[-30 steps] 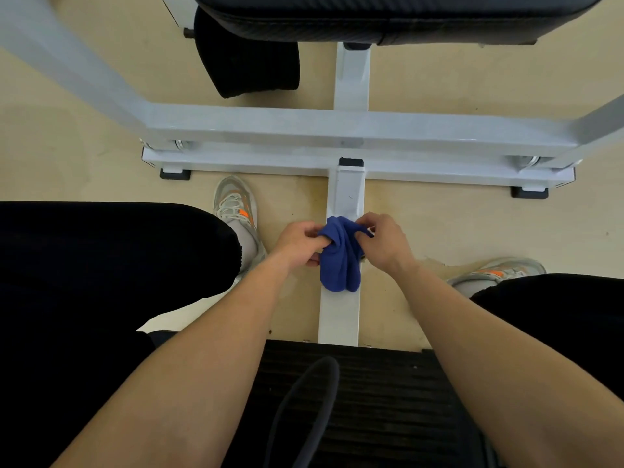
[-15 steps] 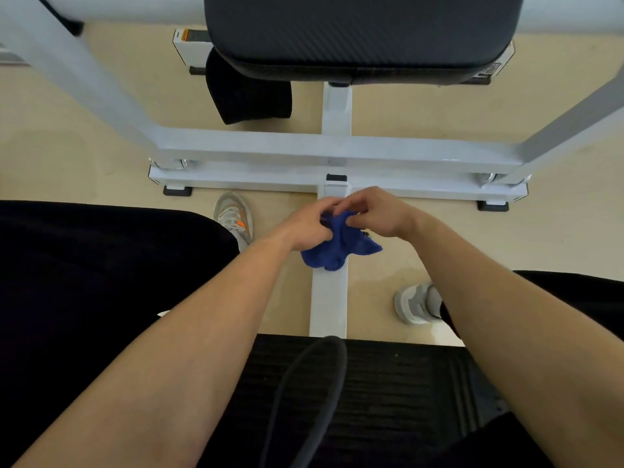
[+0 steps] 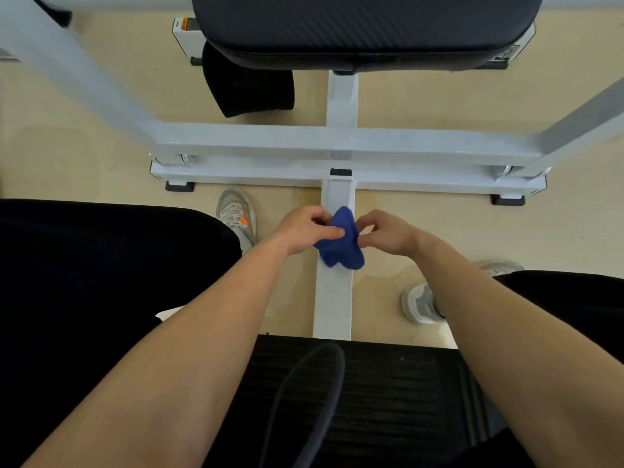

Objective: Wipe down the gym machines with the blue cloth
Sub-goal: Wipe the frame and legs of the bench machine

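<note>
A bunched blue cloth (image 3: 341,241) hangs between my two hands above the white centre beam (image 3: 332,298) of the gym machine's floor frame. My left hand (image 3: 305,229) grips the cloth's left side, thumb laid across it. From the right, my right hand (image 3: 383,231) pinches the cloth with curled fingers. The cloth's lower end droops over the beam; whether it touches the beam I cannot tell.
A white crossbar (image 3: 337,141) and base rail (image 3: 270,175) lie ahead, under a black padded seat (image 3: 364,25). Slanted white struts run off at both sides. My shoes (image 3: 236,211) stand on the beige floor beside the beam. A black ribbed pad (image 3: 388,400) sits below me.
My hands and the cloth have shifted back toward me along the beam and spread slightly apart. The cloth has been regathered and now hangs more upright between them.
</note>
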Demonstrator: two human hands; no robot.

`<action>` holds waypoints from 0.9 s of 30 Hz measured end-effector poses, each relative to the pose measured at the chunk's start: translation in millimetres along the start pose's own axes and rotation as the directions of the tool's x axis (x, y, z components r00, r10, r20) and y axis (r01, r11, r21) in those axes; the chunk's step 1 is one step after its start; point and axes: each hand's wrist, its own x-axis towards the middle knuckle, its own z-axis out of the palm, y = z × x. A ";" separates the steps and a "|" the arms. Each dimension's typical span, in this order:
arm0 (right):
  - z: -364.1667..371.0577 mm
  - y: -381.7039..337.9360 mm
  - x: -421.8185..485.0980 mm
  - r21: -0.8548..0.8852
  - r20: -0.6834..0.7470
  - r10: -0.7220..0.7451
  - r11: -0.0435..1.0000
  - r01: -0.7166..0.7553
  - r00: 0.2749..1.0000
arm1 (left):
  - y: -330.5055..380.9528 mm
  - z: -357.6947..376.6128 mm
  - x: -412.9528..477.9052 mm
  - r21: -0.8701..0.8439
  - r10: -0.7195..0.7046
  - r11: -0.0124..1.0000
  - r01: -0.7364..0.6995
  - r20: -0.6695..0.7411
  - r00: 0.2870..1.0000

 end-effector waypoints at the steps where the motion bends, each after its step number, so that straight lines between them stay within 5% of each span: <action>1: -0.1 0.3 0.3 -0.024 -0.001 0.001 1.000 -0.001 1.000 | 0.2 -0.7 -0.4 0.008 -0.006 1.000 0.006 0.015 1.000; 14: -14.9 0.8 -14.9 0.162 -0.092 0.055 0.986 -0.039 0.994 | -2.5 2.5 -10.3 -0.038 -0.067 0.997 0.071 0.091 0.994; 21: -2.2 3.7 -6.3 -0.086 -0.044 0.034 0.996 -0.037 0.998 | -17.4 -12.4 -9.8 0.208 -0.086 0.975 0.075 0.043 0.995; 24: -1.7 3.5 -2.9 -0.079 0.105 0.103 0.992 -0.095 0.989 | -23.5 -14.3 -5.5 0.317 -0.114 0.947 0.056 0.168 0.979; 27: -6.0 4.0 -0.8 -0.022 0.390 0.223 0.972 -0.233 0.894 | -27.5 -18.9 -1.7 0.377 -0.210 0.923 0.075 0.330 0.920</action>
